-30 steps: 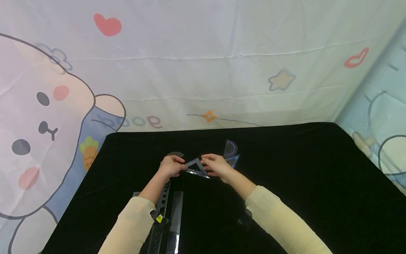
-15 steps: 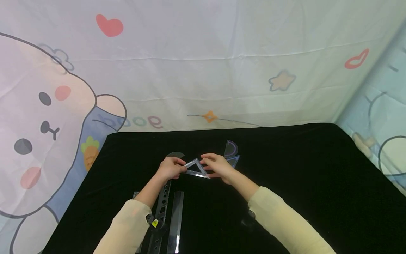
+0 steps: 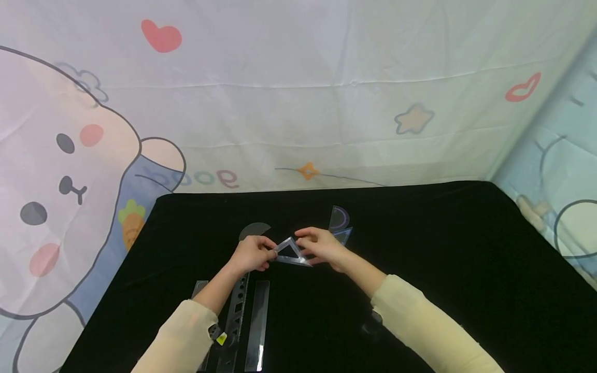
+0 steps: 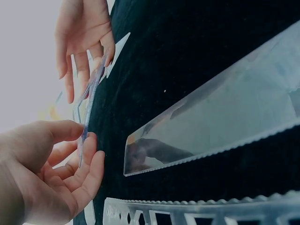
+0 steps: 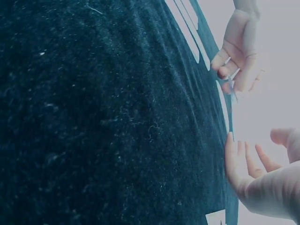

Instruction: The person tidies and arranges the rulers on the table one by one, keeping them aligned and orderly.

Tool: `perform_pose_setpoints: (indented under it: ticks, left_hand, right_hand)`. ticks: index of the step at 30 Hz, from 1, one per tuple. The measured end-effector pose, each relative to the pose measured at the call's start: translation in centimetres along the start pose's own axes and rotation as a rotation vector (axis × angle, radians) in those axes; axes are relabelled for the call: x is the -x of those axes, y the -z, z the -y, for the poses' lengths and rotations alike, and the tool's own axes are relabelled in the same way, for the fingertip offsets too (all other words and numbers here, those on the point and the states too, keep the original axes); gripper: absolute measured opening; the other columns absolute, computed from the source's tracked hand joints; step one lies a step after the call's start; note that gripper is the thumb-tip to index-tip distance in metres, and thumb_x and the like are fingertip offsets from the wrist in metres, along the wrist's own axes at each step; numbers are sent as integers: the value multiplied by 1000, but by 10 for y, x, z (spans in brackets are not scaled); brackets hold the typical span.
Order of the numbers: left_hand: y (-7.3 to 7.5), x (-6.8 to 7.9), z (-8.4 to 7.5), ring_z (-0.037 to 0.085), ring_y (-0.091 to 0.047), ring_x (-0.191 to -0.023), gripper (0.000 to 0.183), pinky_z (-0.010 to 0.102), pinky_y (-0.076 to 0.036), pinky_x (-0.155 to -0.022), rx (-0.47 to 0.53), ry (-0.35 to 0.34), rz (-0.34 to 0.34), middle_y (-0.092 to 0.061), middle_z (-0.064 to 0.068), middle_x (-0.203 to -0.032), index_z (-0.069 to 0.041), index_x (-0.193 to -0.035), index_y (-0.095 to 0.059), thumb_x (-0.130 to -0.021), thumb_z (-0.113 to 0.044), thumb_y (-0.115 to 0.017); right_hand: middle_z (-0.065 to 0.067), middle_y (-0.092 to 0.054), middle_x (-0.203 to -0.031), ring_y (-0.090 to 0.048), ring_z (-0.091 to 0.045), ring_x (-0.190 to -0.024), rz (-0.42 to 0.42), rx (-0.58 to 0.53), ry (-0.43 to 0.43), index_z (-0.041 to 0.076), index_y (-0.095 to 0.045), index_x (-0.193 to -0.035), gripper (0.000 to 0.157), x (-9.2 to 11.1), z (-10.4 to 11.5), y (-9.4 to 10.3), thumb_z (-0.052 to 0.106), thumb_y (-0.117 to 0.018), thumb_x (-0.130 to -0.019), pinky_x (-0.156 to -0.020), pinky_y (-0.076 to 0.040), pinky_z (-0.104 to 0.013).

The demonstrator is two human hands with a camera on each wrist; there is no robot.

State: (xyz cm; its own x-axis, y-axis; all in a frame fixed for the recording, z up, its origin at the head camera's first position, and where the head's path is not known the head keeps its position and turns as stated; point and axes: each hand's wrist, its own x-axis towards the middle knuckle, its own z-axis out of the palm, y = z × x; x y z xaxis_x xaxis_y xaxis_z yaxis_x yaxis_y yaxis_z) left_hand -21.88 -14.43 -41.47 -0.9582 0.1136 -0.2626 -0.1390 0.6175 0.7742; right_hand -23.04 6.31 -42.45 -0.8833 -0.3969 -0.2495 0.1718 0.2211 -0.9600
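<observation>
A clear triangular set square [image 3: 295, 261] is held at its left corner by my left hand [image 3: 252, 254], thumb against fingers. The left wrist view has it nearly edge-on, the plastic triangle [image 4: 91, 103] tilted up between both hands. My right hand [image 3: 324, 247] is at its right side with fingertips right at the edge. In the right wrist view, that right hand [image 5: 262, 183] has its fingers extended and its thumb well apart from them. Behind my left hand lies a clear protractor [image 3: 254, 228], partly covered by it.
A purple-marked protractor [image 3: 339, 219] and a blue set square [image 3: 343, 236] lie beyond my right hand. Near my left forearm are a clear straight ruler [image 3: 257, 326], a ruler with cut-out shapes [image 3: 237, 306] and another ruler [image 3: 199, 288], on the black cloth [image 3: 443, 259].
My left hand and the set square have shifted slightly toward me and to the right. More of the protractor behind it shows. My right hand has barely moved.
</observation>
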Motion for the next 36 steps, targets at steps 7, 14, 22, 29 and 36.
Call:
perform_pose_setpoints:
  ticks: [7, 14, 22, 29, 36]
  left_hand:
    - [-2, 9, -3, 15, -60, -58, 10, 25, -54, -52, -15, -32, 11, -64, 9, -74, -7, -93, -64, -84, -11, -62]
    - [-5, 18, -3, 14, -61, -54, 7, 25, -53, -50, -23, -100, 38, -65, 8, -70, -7, -90, -64, -83, -10, -63]
    - [-7, 30, -5, 16, -63, -56, 7, 27, -54, -52, -29, -137, 69, -65, 9, -70, -6, -90, -62, -85, -11, -62]
    - [-5, 33, 0, 17, -64, -58, 12, 28, -56, -54, -12, -185, 152, -64, 11, -72, -5, -95, -60, -85, -12, -63]
    - [-5, 36, 1, 16, -64, -63, 15, 30, -56, -58, -33, -259, 227, -65, 7, -74, -6, -99, -60, -86, -13, -63]
  right_hand:
    - [-12, -61, -109, -61, -22, -91, 32, 72, 29, 9, -49, -127, 38, 3, -3, 0, 19, -55, -90, -73, -57, -35]
    - [-8, -62, -88, -57, -16, -71, 33, 223, 76, 10, -54, -119, 32, 7, -5, -2, 15, -57, -88, -60, -55, -28]
    - [-7, -60, -83, -56, -16, -67, 53, 248, 80, 8, -56, -110, 24, 12, -8, -2, 13, -58, -87, -57, -52, -25]
    - [-13, -61, -89, -55, -16, -68, 91, 236, 89, 4, -55, -111, 24, 19, -10, 0, 11, -56, -88, -55, -51, -26]
    - [-9, -61, -86, -54, -15, -65, 120, 228, 109, 9, -55, -109, 22, 27, -13, 2, 14, -58, -87, -52, -48, -22]
